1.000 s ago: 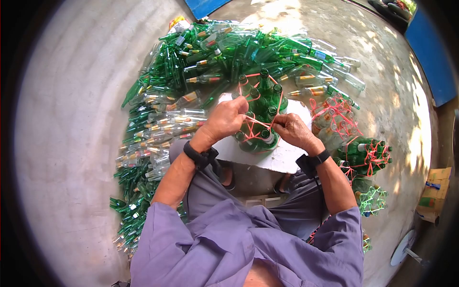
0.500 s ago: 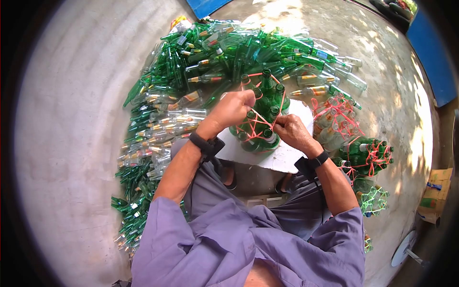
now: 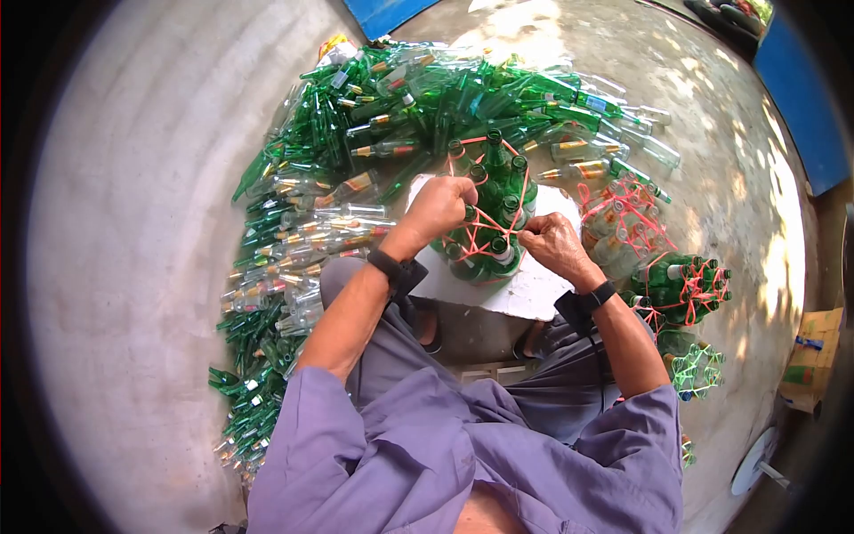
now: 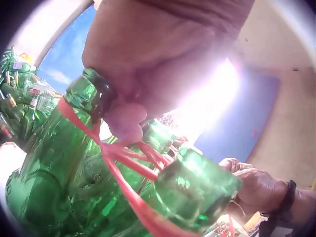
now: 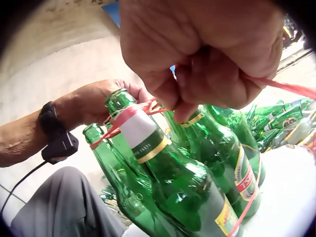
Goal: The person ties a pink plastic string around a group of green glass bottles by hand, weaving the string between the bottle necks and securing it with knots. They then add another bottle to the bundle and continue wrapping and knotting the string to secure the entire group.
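Observation:
A bundle of green glass bottles stands upright on a white slab between the knees. Pink plastic twine loops round their necks and crosses over the tops. At the left side of the bundle, my left hand has its fingers curled and pinches the twine, right beside a bottle neck. My right hand is on the other side, gripping a strand of twine that runs out past its curled fingers. A white-and-gold neck label shows on the nearest bottle in the right wrist view.
The white slab carries the bundle. Loose green and clear bottles lie heaped behind and to the left. On the right stand other tied bundles, with a cardboard box farther out.
The left hand has moved up and slightly right, then down a little, while the right hand has shifted slightly right. Strands stretched between the hands now lie gathered closer over the front necks.

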Demonstrator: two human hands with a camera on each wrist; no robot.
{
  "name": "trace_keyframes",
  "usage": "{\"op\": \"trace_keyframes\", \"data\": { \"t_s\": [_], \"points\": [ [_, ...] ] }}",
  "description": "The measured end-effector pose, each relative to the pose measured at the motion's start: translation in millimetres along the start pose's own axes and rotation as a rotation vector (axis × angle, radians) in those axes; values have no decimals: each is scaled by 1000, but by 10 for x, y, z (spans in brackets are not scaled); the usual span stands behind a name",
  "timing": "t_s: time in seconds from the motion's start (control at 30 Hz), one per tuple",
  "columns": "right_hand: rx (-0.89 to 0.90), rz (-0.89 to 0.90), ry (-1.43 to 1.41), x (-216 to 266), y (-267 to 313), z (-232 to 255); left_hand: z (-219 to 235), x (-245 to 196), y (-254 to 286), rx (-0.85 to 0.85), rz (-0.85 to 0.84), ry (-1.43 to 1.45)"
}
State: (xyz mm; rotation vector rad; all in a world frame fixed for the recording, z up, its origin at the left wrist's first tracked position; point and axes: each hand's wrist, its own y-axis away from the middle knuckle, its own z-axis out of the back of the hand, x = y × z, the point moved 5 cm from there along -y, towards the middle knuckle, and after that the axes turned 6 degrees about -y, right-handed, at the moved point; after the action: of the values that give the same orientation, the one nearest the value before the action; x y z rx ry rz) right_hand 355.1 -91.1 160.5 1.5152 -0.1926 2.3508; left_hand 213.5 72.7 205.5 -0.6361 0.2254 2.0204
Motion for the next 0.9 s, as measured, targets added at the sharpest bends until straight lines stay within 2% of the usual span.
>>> {"op": "trace_keyframes", "data": {
  "t_s": [0.03, 0.1, 0.13, 0.17, 0.23, 0.27, 0.33, 0.5, 0.57, 0.67, 0.9],
  "points": [
    [13, -26, -32, -14, 10, 1, -42, -17, 41, 0, -3, 0],
    [25, -52, -65, -34, 18, 0, -11, -126, 190, -283, -63, -4],
    [17, -49, -73, -43, 17, 4, 1, -247, 262, -323, -72, -116],
    [9, -46, -81, -56, 20, 6, -19, -349, 321, -321, -73, -116],
    [-3, -40, -116, -93, 24, -1, -84, -625, 444, -342, -264, -149],
    [-14, -32, -148, -100, 19, 5, -119, -721, 485, -342, -261, -148],
    [3, -46, -130, -133, 8, 18, -202, -882, 530, -354, -279, -384],
    [29, -57, -118, -183, 25, 20, -306, -798, 512, -252, -239, -420],
    [-17, 48, -113, -187, 15, 32, -313, -774, 511, -230, -227, -413],
    [-74, 107, -38, -127, 20, 87, -328, -758, 490, -195, -208, -380],
    [-58, 72, -23, -162, 8, 135, -320, -766, 472, -191, -178, -403]
  ]
}}
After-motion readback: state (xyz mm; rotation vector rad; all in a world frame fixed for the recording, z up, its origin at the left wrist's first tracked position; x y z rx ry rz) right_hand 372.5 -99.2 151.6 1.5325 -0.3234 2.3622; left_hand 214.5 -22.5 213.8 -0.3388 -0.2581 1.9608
